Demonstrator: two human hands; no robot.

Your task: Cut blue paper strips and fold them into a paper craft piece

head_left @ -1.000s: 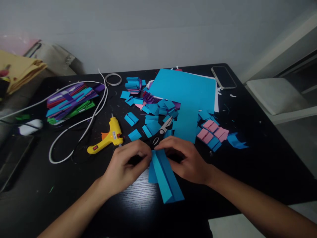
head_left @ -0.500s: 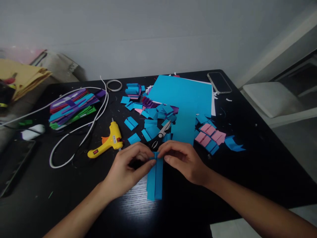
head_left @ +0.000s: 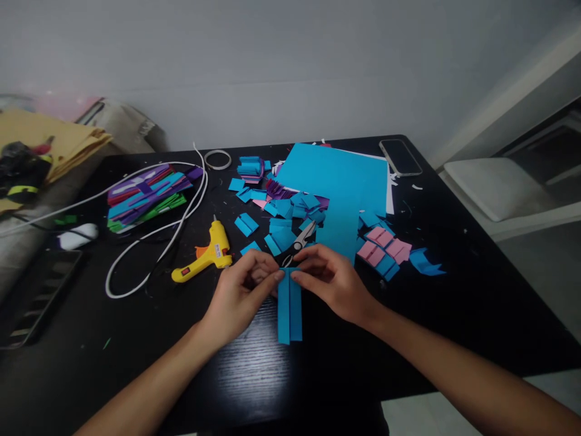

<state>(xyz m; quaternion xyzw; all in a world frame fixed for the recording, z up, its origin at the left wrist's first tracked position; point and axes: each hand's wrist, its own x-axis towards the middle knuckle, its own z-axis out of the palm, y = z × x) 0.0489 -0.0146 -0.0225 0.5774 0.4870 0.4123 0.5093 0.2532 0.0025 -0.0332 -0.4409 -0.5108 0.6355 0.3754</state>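
My left hand (head_left: 242, 290) and my right hand (head_left: 333, 280) both pinch the far end of a folded blue paper strip (head_left: 289, 309) that lies on the black table (head_left: 408, 315), pointing toward me. Its two long edges are folded in to meet along the middle. Black-handled scissors (head_left: 296, 248) lie just beyond my fingertips, among several small folded blue paper pieces (head_left: 281, 227). A yellow glue gun (head_left: 207, 255) rests left of my left hand.
A large blue sheet (head_left: 340, 181) lies behind the scissors, pink folded pieces (head_left: 384, 245) to its right. A phone (head_left: 400, 157) sits at the far right corner. A stack of coloured strips (head_left: 145, 194), a white cable (head_left: 154, 242) and a tape ring (head_left: 218, 159) lie left.
The strip has been folded narrower and turned straight toward me; both hands stayed pinched on its far end. The view shifted slightly.
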